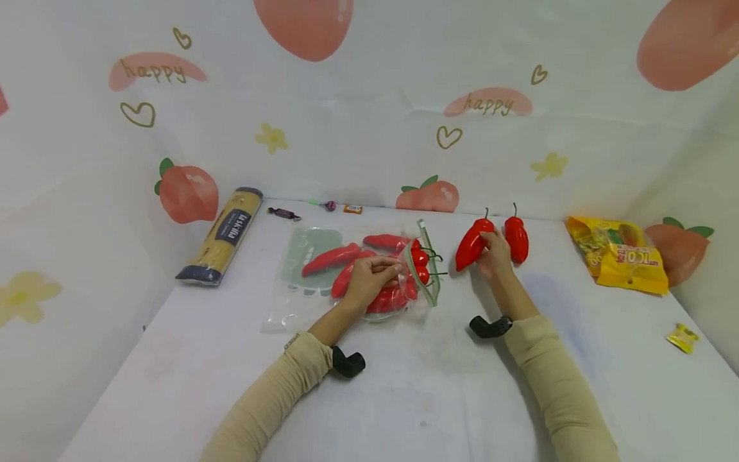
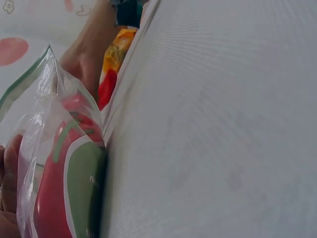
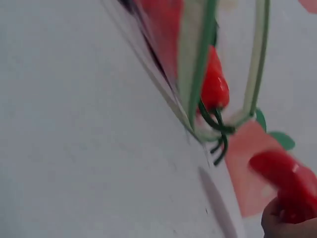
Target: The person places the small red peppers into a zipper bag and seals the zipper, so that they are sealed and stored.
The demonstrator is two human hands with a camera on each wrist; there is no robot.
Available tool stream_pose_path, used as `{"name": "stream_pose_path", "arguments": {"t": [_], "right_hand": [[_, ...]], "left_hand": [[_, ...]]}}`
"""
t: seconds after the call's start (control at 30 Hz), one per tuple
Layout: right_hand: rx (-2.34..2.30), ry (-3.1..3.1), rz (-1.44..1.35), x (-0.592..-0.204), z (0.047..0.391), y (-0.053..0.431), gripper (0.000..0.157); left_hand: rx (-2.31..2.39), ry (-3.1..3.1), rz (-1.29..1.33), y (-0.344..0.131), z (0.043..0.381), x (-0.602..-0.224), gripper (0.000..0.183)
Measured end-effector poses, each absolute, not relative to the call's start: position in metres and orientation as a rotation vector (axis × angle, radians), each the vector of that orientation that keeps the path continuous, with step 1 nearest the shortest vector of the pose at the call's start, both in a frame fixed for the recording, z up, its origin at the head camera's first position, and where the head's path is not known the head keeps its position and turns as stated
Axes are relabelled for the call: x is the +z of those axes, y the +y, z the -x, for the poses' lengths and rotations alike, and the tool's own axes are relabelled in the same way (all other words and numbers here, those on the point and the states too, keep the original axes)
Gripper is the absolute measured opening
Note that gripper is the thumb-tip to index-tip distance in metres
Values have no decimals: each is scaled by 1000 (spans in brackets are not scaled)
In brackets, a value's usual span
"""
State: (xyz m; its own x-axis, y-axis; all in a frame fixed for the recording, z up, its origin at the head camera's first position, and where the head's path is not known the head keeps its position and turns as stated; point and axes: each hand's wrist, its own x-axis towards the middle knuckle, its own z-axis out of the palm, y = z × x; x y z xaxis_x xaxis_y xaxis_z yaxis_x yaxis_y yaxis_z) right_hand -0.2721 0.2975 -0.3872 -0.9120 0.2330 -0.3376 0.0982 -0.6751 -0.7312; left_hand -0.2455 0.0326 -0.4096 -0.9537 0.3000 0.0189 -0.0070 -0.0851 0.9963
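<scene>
A clear zip bag [image 1: 288, 301] with a green-edged mouth lies on the table, its opening facing right. Several red peppers [image 1: 331, 258] are inside, some green stems poking out of the mouth. My left hand [image 1: 369, 280] pinches the bag's upper layer near the opening; in the left wrist view its fingers [image 2: 11, 173] show behind the clear plastic. To the right of the mouth, my right hand [image 1: 495, 256] holds a red pepper [image 1: 470, 247], stem up and tip toward the lower left. Just beyond that hand another red pepper [image 1: 516, 239] lies on the table.
At the back left lies a pack of spaghetti [image 1: 228, 234]. Small wrapped candies, including a dark one [image 1: 283, 213] and an orange one [image 1: 353, 209], sit along the back edge. A yellow snack bag [image 1: 620, 256] is at right, with a small yellow packet [image 1: 683, 337] nearer.
</scene>
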Motion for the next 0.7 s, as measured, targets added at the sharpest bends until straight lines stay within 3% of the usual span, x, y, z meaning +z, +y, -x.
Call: {"name": "stream_pose_path", "arguments": {"t": [0.4,0.7], "right_hand": [[2574,-1640,632,-388,248,259,60],[2498,-1716,654,-395,237,261,48]], "left_hand": [[2160,1959,-312,30,246,-406,21],[2197,1916,-282,32,246,-405,22]]}}
